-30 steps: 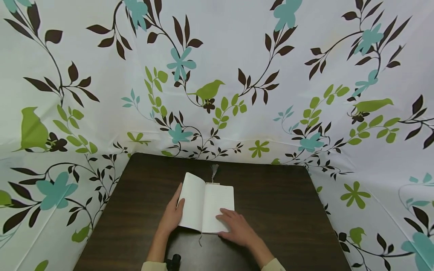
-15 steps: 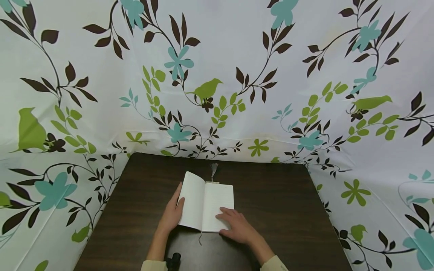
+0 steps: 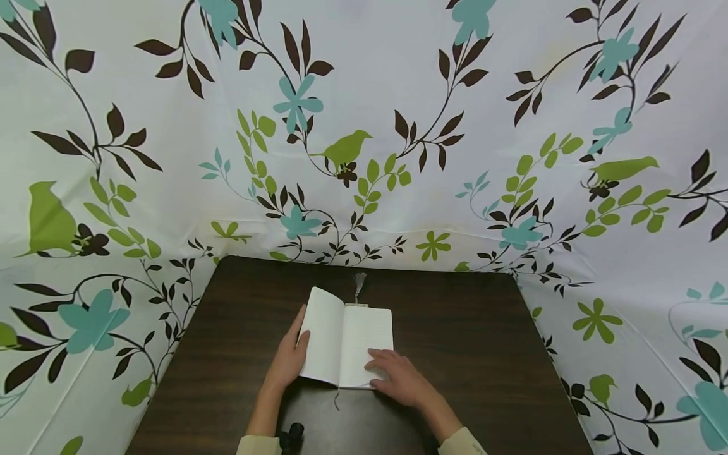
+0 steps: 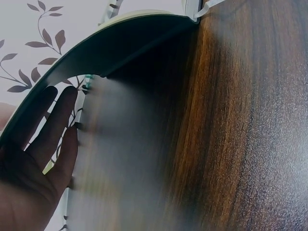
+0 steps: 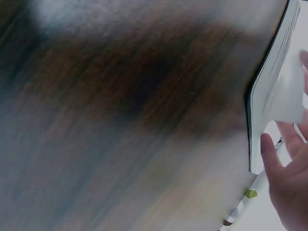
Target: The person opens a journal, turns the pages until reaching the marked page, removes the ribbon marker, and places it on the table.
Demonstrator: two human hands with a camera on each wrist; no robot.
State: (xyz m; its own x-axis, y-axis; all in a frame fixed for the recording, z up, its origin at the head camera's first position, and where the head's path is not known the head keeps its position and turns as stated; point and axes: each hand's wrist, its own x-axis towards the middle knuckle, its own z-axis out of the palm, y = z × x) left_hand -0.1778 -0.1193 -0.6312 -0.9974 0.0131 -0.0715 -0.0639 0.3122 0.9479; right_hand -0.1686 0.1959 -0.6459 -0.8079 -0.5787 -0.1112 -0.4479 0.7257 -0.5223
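An open notebook (image 3: 364,332) with white, faintly lined pages lies on the dark wooden table (image 3: 466,335). My left hand (image 3: 288,355) holds its raised left side, thumb over the page edge and fingers behind the dark cover (image 4: 139,41). In the left wrist view those fingers (image 4: 57,115) stretch along the cover's underside. On the lower right page rests my right hand (image 3: 402,379), fingers spread and loosely bent. Its thumb (image 5: 269,149) is by the page's lower corner in the right wrist view; whether it pinches a sheet I cannot tell.
A grey tassel (image 3: 359,285) sticks out above the notebook's top edge, and a thin ribbon (image 3: 337,399) hangs from its bottom. Beside the left wrist is a small black object (image 3: 292,436). Leaf-and-bird patterned cloth (image 3: 387,76) surrounds the table's back and sides.
The right thumb has shifted slightly right and up along the page's lower edge. The left hand and notebook stay as they were; the head view has drifted a little.
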